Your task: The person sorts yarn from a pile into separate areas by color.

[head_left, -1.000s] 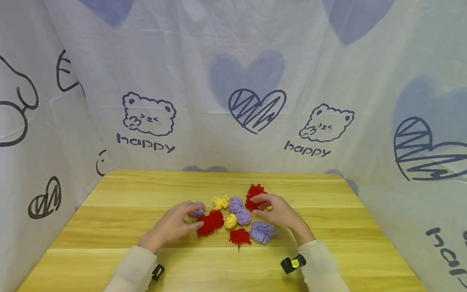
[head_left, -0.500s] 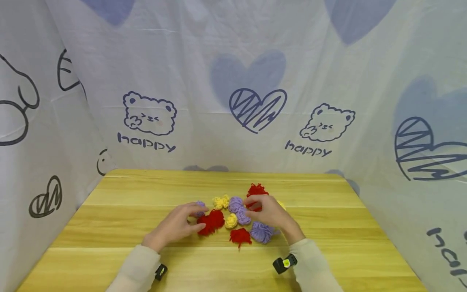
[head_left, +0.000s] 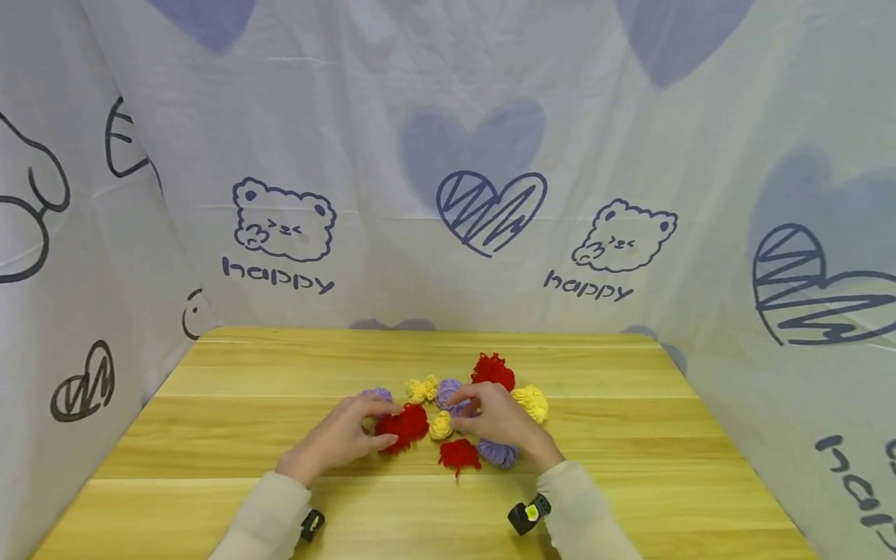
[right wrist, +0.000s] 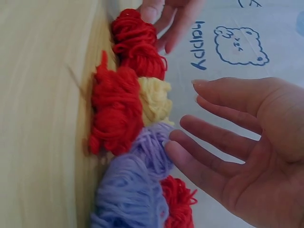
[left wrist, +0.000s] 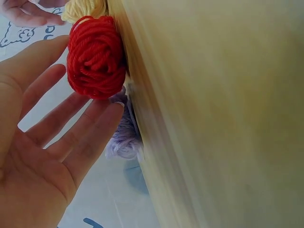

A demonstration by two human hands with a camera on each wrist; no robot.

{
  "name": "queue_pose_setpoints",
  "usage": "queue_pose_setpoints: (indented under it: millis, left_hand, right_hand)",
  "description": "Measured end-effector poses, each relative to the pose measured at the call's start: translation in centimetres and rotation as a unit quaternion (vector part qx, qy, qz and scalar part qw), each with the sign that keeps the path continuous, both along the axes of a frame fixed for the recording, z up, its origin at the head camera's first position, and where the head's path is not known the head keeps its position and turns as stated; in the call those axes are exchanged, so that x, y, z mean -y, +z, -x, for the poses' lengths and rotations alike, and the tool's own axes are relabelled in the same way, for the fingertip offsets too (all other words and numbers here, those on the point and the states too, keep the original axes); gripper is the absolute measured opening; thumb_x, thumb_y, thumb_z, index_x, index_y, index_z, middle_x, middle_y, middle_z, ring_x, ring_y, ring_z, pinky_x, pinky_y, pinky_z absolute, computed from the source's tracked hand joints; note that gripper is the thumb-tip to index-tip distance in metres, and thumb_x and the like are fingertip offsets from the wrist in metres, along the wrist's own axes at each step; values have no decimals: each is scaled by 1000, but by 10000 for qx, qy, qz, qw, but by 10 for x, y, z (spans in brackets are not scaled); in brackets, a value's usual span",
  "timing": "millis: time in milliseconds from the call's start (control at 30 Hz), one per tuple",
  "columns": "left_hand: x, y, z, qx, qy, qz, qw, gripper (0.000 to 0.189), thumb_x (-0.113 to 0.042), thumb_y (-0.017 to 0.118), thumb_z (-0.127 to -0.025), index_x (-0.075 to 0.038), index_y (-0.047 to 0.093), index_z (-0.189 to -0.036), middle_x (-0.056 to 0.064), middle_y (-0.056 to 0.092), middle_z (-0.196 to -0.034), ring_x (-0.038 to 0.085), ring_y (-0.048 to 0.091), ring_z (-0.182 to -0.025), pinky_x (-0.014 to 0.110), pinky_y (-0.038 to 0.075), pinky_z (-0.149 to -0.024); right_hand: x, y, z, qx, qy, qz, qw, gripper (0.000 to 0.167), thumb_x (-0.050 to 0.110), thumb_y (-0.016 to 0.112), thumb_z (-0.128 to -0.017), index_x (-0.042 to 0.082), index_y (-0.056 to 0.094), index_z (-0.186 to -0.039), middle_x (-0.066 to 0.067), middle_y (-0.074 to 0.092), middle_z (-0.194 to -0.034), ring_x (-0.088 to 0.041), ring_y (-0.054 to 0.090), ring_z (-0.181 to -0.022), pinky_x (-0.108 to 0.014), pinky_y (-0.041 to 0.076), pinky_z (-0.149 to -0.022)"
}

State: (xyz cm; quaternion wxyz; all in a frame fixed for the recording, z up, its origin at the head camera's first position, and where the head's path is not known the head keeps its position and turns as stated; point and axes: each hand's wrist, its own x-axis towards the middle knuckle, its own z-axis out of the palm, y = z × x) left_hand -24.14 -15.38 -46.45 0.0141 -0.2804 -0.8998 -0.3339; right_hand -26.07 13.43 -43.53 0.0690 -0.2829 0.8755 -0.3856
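Note:
Small bundles of yarn lie grouped mid-table. My left hand [head_left: 343, 435] is beside a red yarn bundle [head_left: 406, 426], its thumb and fingers spread around the near and far sides. The left wrist view has long, loose fingers right at the red yarn [left wrist: 95, 57]. My right hand [head_left: 500, 416] hovers over the purple yarn balls [head_left: 448, 394], fingertips close to a small yellow ball [head_left: 441, 425], and partly hides the purple ones. In the right wrist view, that hand [right wrist: 251, 147] has relaxed fingers with nothing between them, near a purple ball [right wrist: 156, 147].
Around the hands lie a red bundle [head_left: 459, 454] in front, a purple one [head_left: 498, 453], a yellow one [head_left: 532, 403] at right, and red [head_left: 493, 371] and yellow [head_left: 422, 389] at the back. Another purple ball [head_left: 378, 393] sits behind my left hand. A printed curtain [head_left: 392, 295] encloses the wooden table [head_left: 245, 373].
My right hand has moved left, from the back red bundle to over the purple balls, uncovering the yellow bundle at right. My left hand has shifted only slightly.

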Motion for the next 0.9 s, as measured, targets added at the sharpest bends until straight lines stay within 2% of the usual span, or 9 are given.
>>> queue_pose_setpoints:
  millis: [133,433,633,733,900]
  left_hand:
    - [-1,0,0,-8,44,85,10000,35,-17,79,-91,-9,75,-125,12,71,-130,31,64,-122,46,58,-98]
    - [-2,0,1,-157,-160,118,9997,26,-9,79,-89,-9,79,-116,8,71,-119,28,62,-114,44,59,-92]
    - [-4,1,2,-228,-253,211,9992,26,-6,80,-88,-8,80,-113,4,71,-109,23,62,-106,39,59,-88]
    - [-4,1,2,-259,-242,268,9990,25,-6,80,-87,-8,80,-112,3,71,-108,22,61,-105,40,58,-89]
    - [-3,0,3,-228,-207,301,9991,25,-5,80,-87,-8,80,-112,5,71,-112,24,62,-109,41,58,-91]
  right_hand:
    - [6,-2,-1,-29,-90,-138,9999,25,13,77,-92,6,77,-116,-10,76,-113,-23,72,-97,-34,63,-81]
    - [16,-11,0,-115,-133,-444,9989,27,11,81,-88,8,78,-114,-6,75,-110,-23,71,-98,-36,61,-86]
    - [23,-16,0,-414,-21,-637,9971,25,9,83,-86,9,79,-110,-3,73,-99,-16,62,-85,-23,52,-73]
    - [25,-17,-1,-535,101,-646,9964,22,7,83,-85,7,80,-107,-3,73,-93,-16,58,-78,-21,48,-68]
    - [27,-20,-1,-663,164,-652,9955,20,6,83,-85,6,80,-105,-3,75,-93,-17,62,-77,-19,49,-68]
